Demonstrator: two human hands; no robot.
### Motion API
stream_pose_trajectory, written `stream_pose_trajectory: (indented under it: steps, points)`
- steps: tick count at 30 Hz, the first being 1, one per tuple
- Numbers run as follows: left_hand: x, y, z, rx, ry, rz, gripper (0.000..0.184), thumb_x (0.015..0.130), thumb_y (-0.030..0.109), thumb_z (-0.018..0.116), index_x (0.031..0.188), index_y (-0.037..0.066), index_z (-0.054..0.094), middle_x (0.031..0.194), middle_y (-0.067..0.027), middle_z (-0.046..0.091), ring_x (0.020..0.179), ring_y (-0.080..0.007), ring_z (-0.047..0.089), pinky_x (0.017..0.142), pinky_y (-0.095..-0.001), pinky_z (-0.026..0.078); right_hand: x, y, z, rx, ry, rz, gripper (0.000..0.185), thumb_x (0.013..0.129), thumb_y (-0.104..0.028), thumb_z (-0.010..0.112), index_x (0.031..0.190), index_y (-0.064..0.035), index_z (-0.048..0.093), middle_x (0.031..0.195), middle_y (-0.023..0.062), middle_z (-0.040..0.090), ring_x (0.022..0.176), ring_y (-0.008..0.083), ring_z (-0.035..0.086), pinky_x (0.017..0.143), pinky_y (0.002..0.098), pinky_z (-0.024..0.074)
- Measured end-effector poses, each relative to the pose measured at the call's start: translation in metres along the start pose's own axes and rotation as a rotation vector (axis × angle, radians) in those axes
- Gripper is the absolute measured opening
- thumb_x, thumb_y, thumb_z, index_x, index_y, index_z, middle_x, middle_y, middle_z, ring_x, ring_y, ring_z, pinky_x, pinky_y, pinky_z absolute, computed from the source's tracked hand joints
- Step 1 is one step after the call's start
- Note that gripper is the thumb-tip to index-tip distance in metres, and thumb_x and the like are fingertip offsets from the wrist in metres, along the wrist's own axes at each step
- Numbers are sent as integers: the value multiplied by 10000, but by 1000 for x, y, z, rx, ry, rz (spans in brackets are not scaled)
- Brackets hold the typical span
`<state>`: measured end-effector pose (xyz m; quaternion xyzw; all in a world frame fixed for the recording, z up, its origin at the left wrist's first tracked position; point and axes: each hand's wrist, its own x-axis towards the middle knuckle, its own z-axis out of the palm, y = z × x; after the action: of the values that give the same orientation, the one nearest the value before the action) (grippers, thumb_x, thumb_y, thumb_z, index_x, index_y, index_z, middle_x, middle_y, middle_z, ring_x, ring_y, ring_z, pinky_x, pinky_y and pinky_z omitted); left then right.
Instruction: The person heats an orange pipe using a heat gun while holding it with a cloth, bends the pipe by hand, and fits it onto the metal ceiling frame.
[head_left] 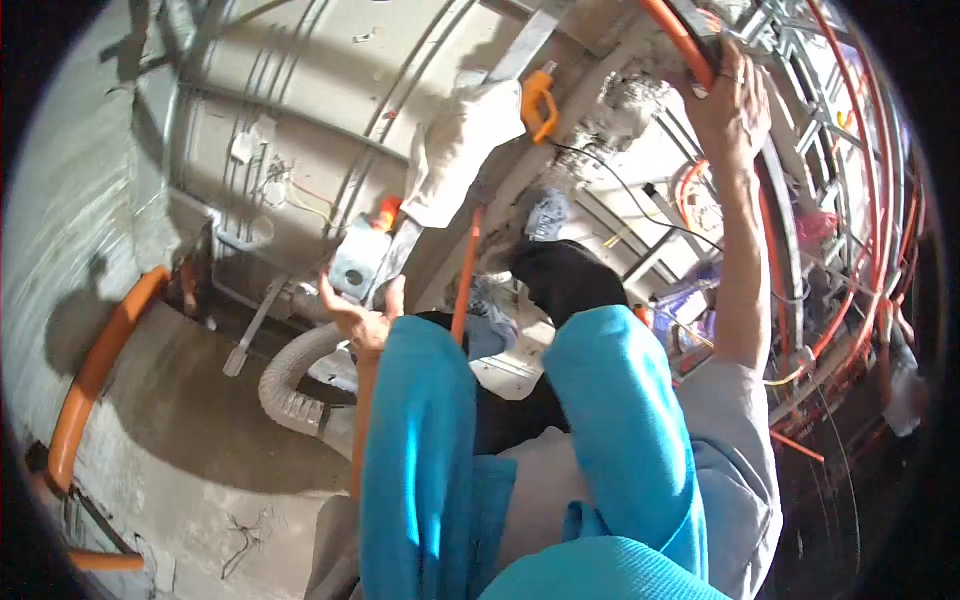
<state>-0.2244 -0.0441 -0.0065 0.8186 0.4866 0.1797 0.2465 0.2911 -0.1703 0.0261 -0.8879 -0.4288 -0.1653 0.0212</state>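
My left hand is closed around the lower end of a small metal box with a round hole in its face, left of centre. An orange fitting shows at the box's top end, and a metal strip lies beside the box. At the upper right, my right hand is raised, its fingers wrapped round an orange conduit. Between the hands are a white cloth-like wrap and an orange tool handle. A thin orange rod stands near my blue-clad knee.
A ribbed flexible duct curves at the lower left, near a thick orange pipe along the concrete wall. Red conduits and metal framing crowd the right side. A dark cable crosses the middle.
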Motion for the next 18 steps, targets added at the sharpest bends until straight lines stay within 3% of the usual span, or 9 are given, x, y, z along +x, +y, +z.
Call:
stream_pose_trajectory:
  steps: [1,3,4,7,12,14,18]
  points:
    - [-3,-2,2,-35,-14,-62,1164,713,242,943,1568,-16,197,1440,-298,408,1309,-409,494,1113,-504,422,1,-1,1,-28,0,36,828,743,-607,846,1326,-72,602,1088,119,697,1023,325,669,922,446,527]
    - [1,-5,2,-20,-21,36,1173,719,247,942,1567,-20,177,1437,-284,387,1290,-407,500,1101,-501,435,0,5,5,37,38,-11,910,700,-662,849,1365,-104,573,1100,126,680,1031,307,660,904,426,535]
    - [8,4,0,23,9,93,1075,777,324,915,1499,-75,225,1351,-299,504,1200,-432,579,1056,-489,469,0,4,3,58,6,23,898,712,-668,829,1373,-122,561,1129,116,665,1055,302,647,906,431,518]
    - [2,-5,9,-127,34,-14,1080,771,305,918,1499,-71,213,1351,-289,507,1206,-423,577,1063,-493,462,2,3,5,123,50,77,876,703,-651,847,1387,-184,561,1180,105,656,1103,298,644,948,434,517]
    - [3,-6,-6,26,-101,-129,1081,739,308,935,1488,-35,235,1357,-221,517,1217,-396,551,1068,-486,445,1,0,5,62,-16,67,848,715,-601,871,1369,-144,583,1150,110,694,1047,314,679,892,438,544]
    - [9,-11,-2,-29,-63,69,1053,731,337,938,1478,-7,280,1367,-209,512,1211,-386,552,1055,-497,442,1,-1,1,53,-77,104,873,713,-587,876,1372,-98,578,1156,119,697,1062,321,677,917,442,540]
    - [-1,-32,13,-256,-14,-38,1027,681,357,956,1453,35,361,1341,-197,513,1207,-385,546,1035,-501,445,3,1,8,48,-69,114,808,732,-499,880,1365,-87,594,1172,131,694,1113,315,669,951,431,533]
